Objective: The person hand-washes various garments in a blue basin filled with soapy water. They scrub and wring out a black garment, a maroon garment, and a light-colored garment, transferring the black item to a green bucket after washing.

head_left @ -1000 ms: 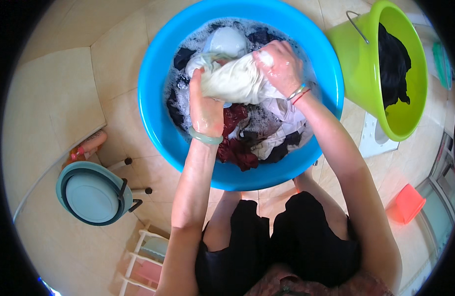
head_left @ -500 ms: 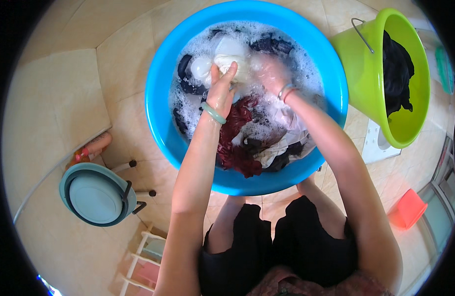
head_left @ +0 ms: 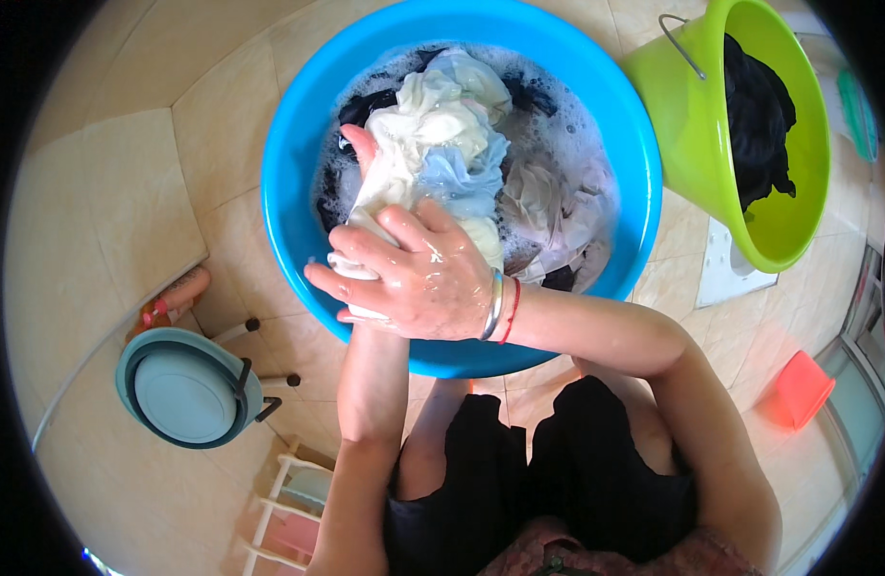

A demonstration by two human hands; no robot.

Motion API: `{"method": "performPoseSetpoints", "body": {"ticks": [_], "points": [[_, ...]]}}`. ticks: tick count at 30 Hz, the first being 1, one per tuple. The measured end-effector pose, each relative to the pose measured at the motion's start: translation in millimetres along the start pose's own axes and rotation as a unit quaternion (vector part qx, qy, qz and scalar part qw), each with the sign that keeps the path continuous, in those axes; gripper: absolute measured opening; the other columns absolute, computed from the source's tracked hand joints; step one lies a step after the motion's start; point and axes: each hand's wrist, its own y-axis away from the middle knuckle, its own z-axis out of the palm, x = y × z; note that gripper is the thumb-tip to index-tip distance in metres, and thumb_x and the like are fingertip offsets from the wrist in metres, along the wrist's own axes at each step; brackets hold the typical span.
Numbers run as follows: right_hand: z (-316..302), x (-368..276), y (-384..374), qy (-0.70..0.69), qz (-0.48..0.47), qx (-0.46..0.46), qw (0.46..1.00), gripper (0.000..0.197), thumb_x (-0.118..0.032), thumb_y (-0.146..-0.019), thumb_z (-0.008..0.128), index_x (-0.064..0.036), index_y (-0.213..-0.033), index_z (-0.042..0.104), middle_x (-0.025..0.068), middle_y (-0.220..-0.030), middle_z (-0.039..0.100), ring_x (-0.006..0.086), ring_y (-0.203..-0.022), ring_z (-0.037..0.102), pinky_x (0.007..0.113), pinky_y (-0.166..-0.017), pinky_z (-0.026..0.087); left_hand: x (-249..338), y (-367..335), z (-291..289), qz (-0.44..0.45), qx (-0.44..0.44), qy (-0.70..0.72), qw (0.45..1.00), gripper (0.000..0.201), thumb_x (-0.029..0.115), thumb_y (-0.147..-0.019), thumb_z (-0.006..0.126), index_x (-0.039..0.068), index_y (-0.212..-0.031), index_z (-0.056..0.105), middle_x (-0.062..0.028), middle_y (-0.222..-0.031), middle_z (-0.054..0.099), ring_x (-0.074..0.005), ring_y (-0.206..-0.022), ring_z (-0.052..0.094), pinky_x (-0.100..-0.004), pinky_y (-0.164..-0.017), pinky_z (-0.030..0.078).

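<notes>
A wet white garment (head_left: 418,125) with a pale blue part (head_left: 462,178) is bunched over the large blue basin (head_left: 291,192), its far end down in the suds. Beneath its near left side, my left hand (head_left: 362,146) holds it; a fingertip pokes out past the cloth and the remaining fingers are covered. My right hand (head_left: 418,269) lies across the garment's near end, fingers bent over the cloth just above my left wrist. Dark clothes (head_left: 366,106) and a pale garment (head_left: 558,206) soak in the foamy water.
A lime-green bucket (head_left: 678,115) with black cloth (head_left: 757,125) inside leans at the basin's right. On the left are a grey-blue folding basin (head_left: 185,394) and a white rack (head_left: 270,504). A coral-red container (head_left: 798,389) stands at the right on the tiled floor.
The white garment has come up out of the water and spread nearer to me. My right hand has swung left and toward me onto it. The dark red cloth is now out of sight.
</notes>
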Motion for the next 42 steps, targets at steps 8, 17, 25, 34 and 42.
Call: {"method": "performPoseSetpoints", "body": {"ticks": [8,17,25,34,42], "points": [[-1,56,-7,-0.142,0.101,0.127,0.977,0.014,-0.023,-0.075,0.071,-0.0137,-0.076,0.06,0.0057,-0.08,0.056,0.0255,-0.074,0.062,0.037,-0.059,0.051,-29,20,14,0.184,0.067,-0.06,0.979,0.038,0.04,-0.096,0.054,0.006,-0.111,0.06,-0.0071,-0.101,0.066,-0.0196,-0.092,0.065,-0.0326,-0.082,0.055],[20,148,90,-0.588,0.516,0.08,0.618,0.044,-0.039,-0.092,0.063,-0.0137,-0.127,0.055,0.0031,-0.113,0.061,0.019,-0.106,0.059,0.032,-0.092,0.046,-50,56,82,0.183,0.129,-0.576,0.786,0.021,0.019,-0.082,0.077,0.003,-0.084,0.065,0.0019,-0.076,0.061,-0.0068,-0.069,0.054,-0.023,-0.064,0.044],[-21,162,53,-0.805,0.385,-0.053,0.448,0.071,-0.06,-0.097,0.041,-0.0009,-0.136,0.049,0.0138,-0.128,0.06,0.0246,-0.118,0.058,0.037,-0.103,0.045,-24,59,101,0.068,-0.105,-0.6,0.79,0.015,0.011,-0.079,0.077,0.004,-0.089,0.068,-0.0026,-0.083,0.066,-0.0114,-0.077,0.061,-0.0266,-0.074,0.049],[-39,185,63,-0.291,0.389,0.064,0.872,0.026,-0.026,-0.085,0.073,-0.0085,-0.104,0.07,0.0073,-0.103,0.065,0.0183,-0.094,0.062,0.031,-0.084,0.049,51,27,-2,0.221,0.142,-0.831,0.49,0.018,0.002,-0.087,0.057,0.012,-0.098,0.067,-0.0107,-0.115,0.063,-0.0302,-0.121,0.053,-0.0359,-0.1,0.042],[40,168,80,0.076,0.271,-0.181,0.942,0.037,-0.029,-0.095,0.053,-0.0197,-0.131,0.057,0.0135,-0.116,0.062,0.0331,-0.11,0.057,0.046,-0.096,0.045,-10,-30,-46,0.152,0.113,-0.978,0.089,0.046,0.042,-0.101,0.036,0.031,-0.146,0.042,-0.0083,-0.157,0.027,-0.0298,-0.147,0.017,-0.0607,-0.116,0.009]]}}
